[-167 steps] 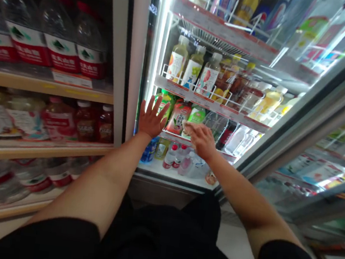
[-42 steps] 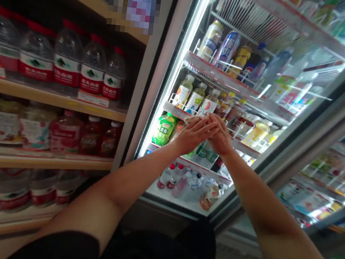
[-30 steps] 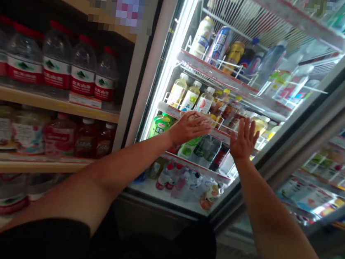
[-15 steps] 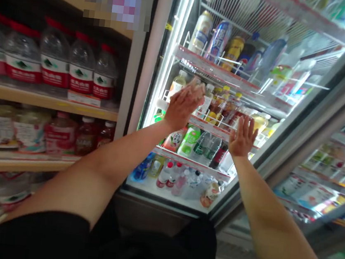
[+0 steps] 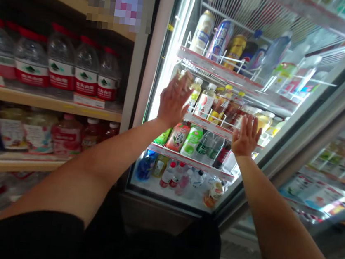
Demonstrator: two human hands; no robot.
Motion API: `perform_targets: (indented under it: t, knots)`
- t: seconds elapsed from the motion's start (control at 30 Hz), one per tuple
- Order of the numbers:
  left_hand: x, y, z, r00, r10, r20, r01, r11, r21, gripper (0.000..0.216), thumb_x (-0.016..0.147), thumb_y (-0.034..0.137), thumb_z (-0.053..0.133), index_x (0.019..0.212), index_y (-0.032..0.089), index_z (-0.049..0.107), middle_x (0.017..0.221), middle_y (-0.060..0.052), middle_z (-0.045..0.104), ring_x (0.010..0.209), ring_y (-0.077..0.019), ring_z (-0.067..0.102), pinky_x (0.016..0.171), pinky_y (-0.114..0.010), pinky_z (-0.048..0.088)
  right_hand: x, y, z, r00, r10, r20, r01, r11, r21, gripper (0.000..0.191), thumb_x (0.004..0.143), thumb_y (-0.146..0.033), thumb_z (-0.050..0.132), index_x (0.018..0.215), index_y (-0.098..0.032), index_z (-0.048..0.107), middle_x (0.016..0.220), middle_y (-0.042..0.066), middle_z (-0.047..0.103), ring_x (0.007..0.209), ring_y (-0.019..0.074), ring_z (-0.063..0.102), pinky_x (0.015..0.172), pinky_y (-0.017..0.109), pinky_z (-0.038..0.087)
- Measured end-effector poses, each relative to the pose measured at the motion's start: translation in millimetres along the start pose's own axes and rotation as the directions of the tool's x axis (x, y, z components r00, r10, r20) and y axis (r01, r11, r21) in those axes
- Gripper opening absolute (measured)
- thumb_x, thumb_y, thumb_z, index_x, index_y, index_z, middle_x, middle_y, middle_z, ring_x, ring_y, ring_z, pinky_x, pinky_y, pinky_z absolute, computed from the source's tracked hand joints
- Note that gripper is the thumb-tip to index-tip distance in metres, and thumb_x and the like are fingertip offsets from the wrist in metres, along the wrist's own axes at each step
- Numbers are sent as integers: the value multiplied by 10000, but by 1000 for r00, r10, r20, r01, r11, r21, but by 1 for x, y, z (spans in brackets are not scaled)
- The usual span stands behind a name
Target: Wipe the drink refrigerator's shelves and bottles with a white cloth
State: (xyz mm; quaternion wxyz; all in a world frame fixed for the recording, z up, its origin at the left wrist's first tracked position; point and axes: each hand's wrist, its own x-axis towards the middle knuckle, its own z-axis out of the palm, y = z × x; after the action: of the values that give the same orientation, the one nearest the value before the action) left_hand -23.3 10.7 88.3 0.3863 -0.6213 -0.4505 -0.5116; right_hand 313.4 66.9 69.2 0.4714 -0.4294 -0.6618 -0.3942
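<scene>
My left hand (image 5: 173, 104) is raised in front of the lit drinks fridge, fingers stretched and thumb apart, holding nothing. Its fingertips are blurred, with what looks like their reflection in glass just above. Beside it stand a bottle with a pale label (image 5: 206, 100) and brown bottles with yellow caps (image 5: 225, 99). Further right, my right hand (image 5: 246, 136) is also flat with fingers up and empty, in front of the same shelf's rail (image 5: 210, 125). Whether either palm touches the glass I cannot tell. Red (image 5: 178, 136) and green (image 5: 192, 141) bottles stand one shelf lower.
Tall cans (image 5: 202, 31) line the upper fridge shelf; small bottles (image 5: 167, 174) stand at the bottom. Red-capped water bottles (image 5: 61, 58) fill the wooden shelf (image 5: 51, 100) at left. A metal door frame (image 5: 284, 159) runs along the right, beside another fridge (image 5: 318, 183).
My left hand has moved a little left, uncovering the pale-labelled bottle and the red one below. My right hand stays nearly in place, and the view has shifted slightly.
</scene>
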Motion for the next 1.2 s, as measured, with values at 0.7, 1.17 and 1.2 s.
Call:
perform_targets:
  t: [0.7, 1.17, 1.2]
  knots:
    - [-1, 9, 8, 999, 40, -13, -39, 998, 50, 603, 1024, 465, 439, 1583, 243, 403, 1721, 2, 237, 1570, -217, -248, 1299, -571, 68, 0, 0, -2, 1000, -6, -1, 6, 1000, -8, 597, 1026, -406, 342, 1571, -185, 446, 1633, 125, 452, 1571, 279, 311, 1273, 546, 203]
    - [12, 12, 1, 1000, -16, 14, 16, 1000, 5, 635, 1027, 315, 457, 1636, 239, 294, 1732, -62, 183, 1611, -307, 0, 1308, -607, 113, 1, 2, -3, 999, 1, 36, 0, 1000, -5, 612, 1018, -402, 356, 1583, -177, 422, 1653, 130, 417, 1580, 296, 285, 1273, 578, 185]
    - [7, 16, 3, 1000, -6, 17, 6, 1000, 1, 650, 1016, 324, 477, 1634, 230, 301, 1731, -74, 183, 1609, -325, -3, 1302, -616, 131, 1, 1, -3, 999, 2, 37, -2, 1000, -4, 613, 1017, -399, 357, 1583, -174, 422, 1652, 133, 418, 1579, 298, 284, 1273, 579, 181]
